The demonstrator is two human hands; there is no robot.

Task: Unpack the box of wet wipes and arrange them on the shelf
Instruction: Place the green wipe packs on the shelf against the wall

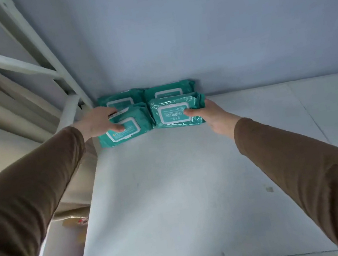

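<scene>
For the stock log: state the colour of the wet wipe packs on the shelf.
Teal green wet wipe packs, each with a white-framed flip lid; seen in the head view.

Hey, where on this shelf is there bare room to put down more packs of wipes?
The shelf is bare from the front packs to its near edge, and rightward along the wall past the right hand. The back left corner is crowded: four wipe packs, with the left hand on one.
</scene>
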